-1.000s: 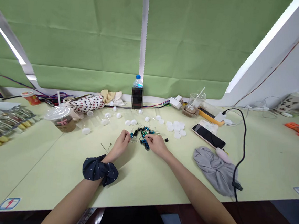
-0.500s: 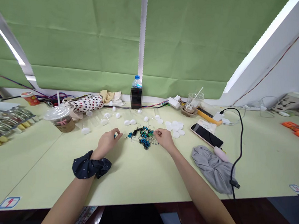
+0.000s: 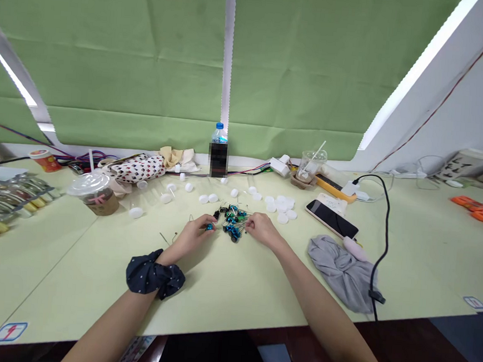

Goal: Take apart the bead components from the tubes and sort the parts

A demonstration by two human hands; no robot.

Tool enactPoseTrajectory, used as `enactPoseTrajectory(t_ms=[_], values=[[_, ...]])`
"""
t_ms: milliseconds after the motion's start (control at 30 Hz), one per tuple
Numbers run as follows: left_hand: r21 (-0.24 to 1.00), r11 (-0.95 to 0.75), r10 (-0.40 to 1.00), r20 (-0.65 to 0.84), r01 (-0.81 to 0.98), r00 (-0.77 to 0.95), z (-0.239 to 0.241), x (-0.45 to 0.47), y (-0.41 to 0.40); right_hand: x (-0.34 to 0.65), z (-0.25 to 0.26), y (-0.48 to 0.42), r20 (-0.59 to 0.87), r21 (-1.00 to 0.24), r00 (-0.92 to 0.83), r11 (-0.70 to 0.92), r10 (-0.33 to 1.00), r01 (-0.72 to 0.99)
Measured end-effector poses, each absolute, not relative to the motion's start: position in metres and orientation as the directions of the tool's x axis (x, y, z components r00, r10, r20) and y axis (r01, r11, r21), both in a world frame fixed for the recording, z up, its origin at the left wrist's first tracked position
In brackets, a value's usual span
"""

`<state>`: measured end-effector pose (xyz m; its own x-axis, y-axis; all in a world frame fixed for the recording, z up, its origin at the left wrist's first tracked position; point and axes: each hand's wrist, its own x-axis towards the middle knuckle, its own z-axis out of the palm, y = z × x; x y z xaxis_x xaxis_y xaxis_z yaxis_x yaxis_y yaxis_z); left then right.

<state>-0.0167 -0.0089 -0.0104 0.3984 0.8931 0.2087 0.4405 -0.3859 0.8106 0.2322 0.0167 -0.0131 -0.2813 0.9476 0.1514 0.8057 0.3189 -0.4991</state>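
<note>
Nearest, a dark polka-dot scrunchie (image 3: 144, 274), worn behind the left hand (image 3: 194, 235). Left fingers and thumb narrowed on a small blue piece (image 3: 210, 227) at the near-left side of a pile of blue, black and green parts (image 3: 233, 220); held by the tips, probably, as too slight for a full-palm hold. Opposite, the right hand (image 3: 265, 230), fingertips drawn close together at the pile's right edge; no telling whether gripping a part or merely touching one. Pile set between both hands, seemingly for easy reach from either side.

Off to the right, a grey cloth bundle (image 3: 339, 269), with a black cable (image 3: 386, 231) passing along its right edge. Behind the cloth, a phone (image 3: 331, 218), face up, perhaps laid there to leave room for the arms.

Underneath, a smooth, pale yellow-green table (image 3: 224, 297), seamed on the left. Beyond the pile, white round caps (image 3: 281, 207), loosely clustered; farther left, a lidded cup (image 3: 102, 199) with a straw. Toward the back, a blue-capped bottle (image 3: 218, 157), upright, label blurred. Farthest, green blinds (image 3: 138, 56), with bright slanting gaps at either side.
</note>
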Motion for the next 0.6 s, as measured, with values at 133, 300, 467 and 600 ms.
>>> enactPoseTrajectory(t_ms=[133,300,467,600], values=[[0.829,-0.375,0.894,0.204,0.416,0.399,-0.014,-0.011,-0.012,0.23,-0.012,0.013,0.122,-0.508,-0.279,0.301,0.953,0.807],[0.805,-0.413,0.885,0.245,0.425,0.396,-0.021,-0.01,-0.011,0.229,-0.01,0.012,0.167,-0.486,-0.267,0.315,0.949,0.815],[0.76,-0.421,0.899,0.278,0.495,0.337,-0.021,-0.009,-0.013,0.23,-0.004,0.012,0.255,-0.488,-0.241,0.339,0.937,0.804],[0.755,-0.4,0.916,0.314,0.52,0.248,-0.01,-0.004,-0.018,0.228,0.005,0.005,0.375,-0.518,-0.287,0.456,0.881,0.724]])
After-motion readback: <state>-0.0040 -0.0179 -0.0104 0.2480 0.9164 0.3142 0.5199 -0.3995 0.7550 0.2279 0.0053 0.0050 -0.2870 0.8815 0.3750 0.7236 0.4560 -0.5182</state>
